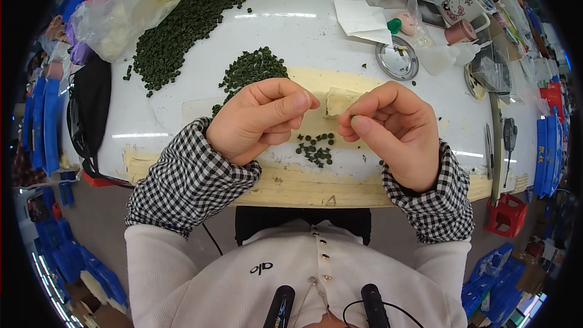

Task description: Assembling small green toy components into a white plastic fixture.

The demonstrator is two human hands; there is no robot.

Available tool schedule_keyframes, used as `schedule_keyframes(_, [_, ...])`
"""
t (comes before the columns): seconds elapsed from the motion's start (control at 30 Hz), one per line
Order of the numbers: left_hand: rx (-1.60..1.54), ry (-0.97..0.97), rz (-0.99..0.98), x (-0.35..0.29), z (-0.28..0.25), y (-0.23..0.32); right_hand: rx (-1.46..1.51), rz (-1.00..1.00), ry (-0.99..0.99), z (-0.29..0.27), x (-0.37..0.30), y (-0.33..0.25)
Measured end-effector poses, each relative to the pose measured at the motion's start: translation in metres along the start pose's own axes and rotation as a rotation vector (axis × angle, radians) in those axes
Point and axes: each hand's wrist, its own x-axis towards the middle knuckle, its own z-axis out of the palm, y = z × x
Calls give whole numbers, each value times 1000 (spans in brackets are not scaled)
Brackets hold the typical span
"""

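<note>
Right of centre, the right hand (404, 130) pinches a small green piece (353, 118); centrally, the left hand (258, 115) is curled closed, any contents unclear.

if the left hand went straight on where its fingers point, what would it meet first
In the picture, the left hand would reach the pale block first; height is unclear, so it might pass over toward the right hand.

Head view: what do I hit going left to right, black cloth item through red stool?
Black cloth item → large dark green heap → left hand → small green cluster → right hand → red stool.
</note>
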Motion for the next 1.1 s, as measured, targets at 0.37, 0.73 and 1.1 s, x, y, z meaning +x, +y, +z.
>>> schedule_keyframes(0.37, [27,45,1,-1,10,2,-23,99,26,2,3,-3])
schedule_keyframes(0.73, [-6,25,-30,-1,13,-4,-416,-135,35,3,0,6])
schedule_keyframes(1.1, [-87,-12,-75,-2,12,-10,-893,-526,22,8,7,3])
